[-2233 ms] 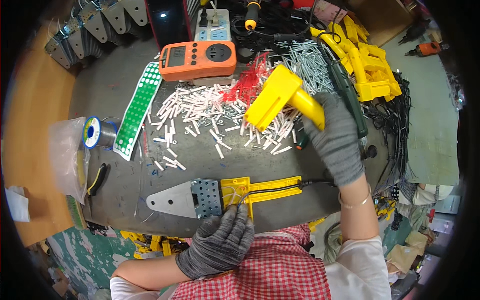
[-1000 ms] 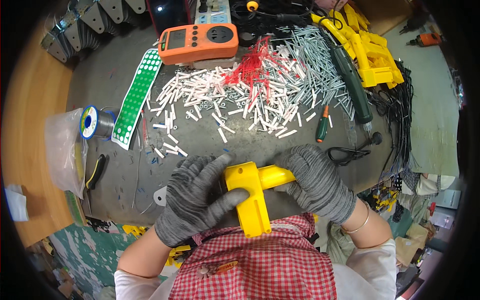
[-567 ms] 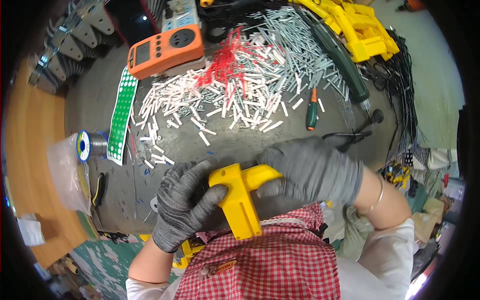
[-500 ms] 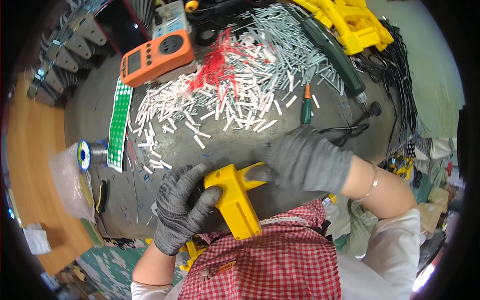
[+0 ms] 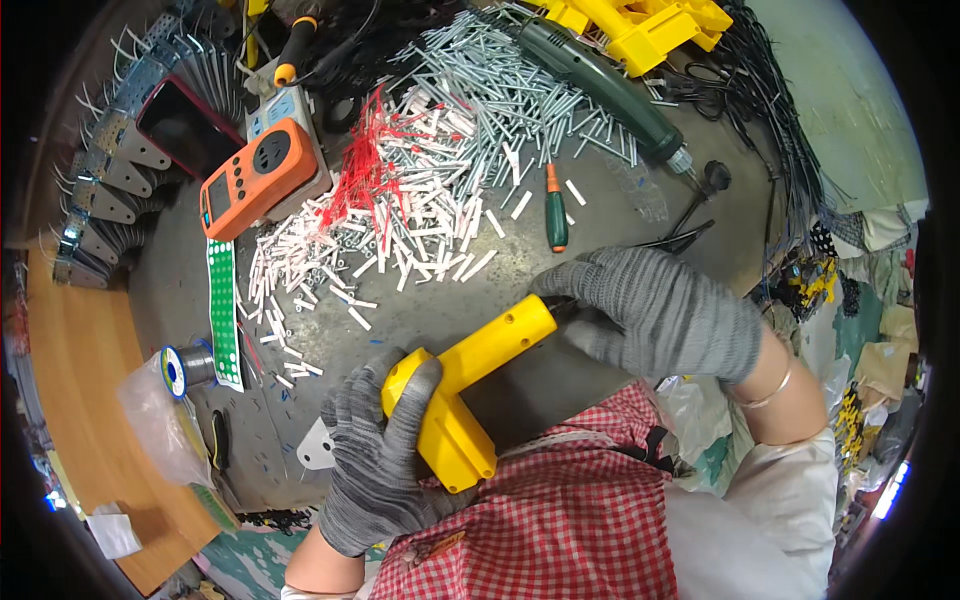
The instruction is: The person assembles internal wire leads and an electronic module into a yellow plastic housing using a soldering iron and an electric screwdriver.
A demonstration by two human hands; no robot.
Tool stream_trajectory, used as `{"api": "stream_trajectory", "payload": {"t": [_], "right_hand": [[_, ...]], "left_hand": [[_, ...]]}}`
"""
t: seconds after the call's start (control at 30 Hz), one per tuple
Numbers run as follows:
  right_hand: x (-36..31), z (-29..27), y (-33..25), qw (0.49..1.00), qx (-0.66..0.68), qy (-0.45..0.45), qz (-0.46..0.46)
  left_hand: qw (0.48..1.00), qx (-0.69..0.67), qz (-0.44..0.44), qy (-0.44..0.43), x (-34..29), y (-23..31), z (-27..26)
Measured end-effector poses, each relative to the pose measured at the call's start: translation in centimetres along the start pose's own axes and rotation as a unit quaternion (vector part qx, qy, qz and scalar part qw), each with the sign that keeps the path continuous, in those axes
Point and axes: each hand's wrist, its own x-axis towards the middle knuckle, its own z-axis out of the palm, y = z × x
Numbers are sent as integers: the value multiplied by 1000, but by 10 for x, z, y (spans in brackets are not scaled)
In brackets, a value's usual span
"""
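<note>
My gloved left hand (image 5: 375, 450) grips a yellow plastic housing (image 5: 450, 445), thumb across its top and fingers along its side. The housing has a boxy body and a tubular handle with holes that points up to the right. At the handle's open end, my gloved right hand (image 5: 670, 310) has thumb and fingers closed around a dark piece that looks like black cable; the fingers hide most of it. Beyond this hand lies a black cord with a round plug (image 5: 715, 178). A screwdriver with a green and orange handle (image 5: 556, 212) rests just past the housing.
Heaps of metal screws (image 5: 500, 90), white sleeves (image 5: 400, 230) and red wires (image 5: 362, 170) cover the table's middle. Around them are an orange meter (image 5: 255, 180), a green power screwdriver (image 5: 610, 85), a solder spool (image 5: 190, 368), a green-dotted strip (image 5: 224, 310) and yellow housings (image 5: 640, 30).
The housing has been turned so its handle shows lengthwise, pointing up to the right. My right hand has moved off the handle's side to its end. The whole view has shifted.
</note>
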Motion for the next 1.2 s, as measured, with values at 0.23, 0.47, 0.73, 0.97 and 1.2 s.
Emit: {"api": "stream_trajectory", "payload": {"t": [0.23, 0.47, 0.73, 0.97, 1.2], "right_hand": [[14, 13, 16, 990, -57, -123, 37], [16, 15, 17, 994, -48, -98, 9], [18, 18, 22, 988, 135, 3, -70], [45, 48, -35, 983, -154, -76, -69], [53, 42, -34, 985, -33, -160, -47]], "left_hand": [[998, -63, -4, 23, -3, 14, -5], [999, -7, -12, 47, -4, 9, -1], [1000, -6, -14, 4, -4, 2, -4], [996, 47, 63, -52, -7, -17, -11], [986, 41, 133, 91, 41, 22, 10]]}}
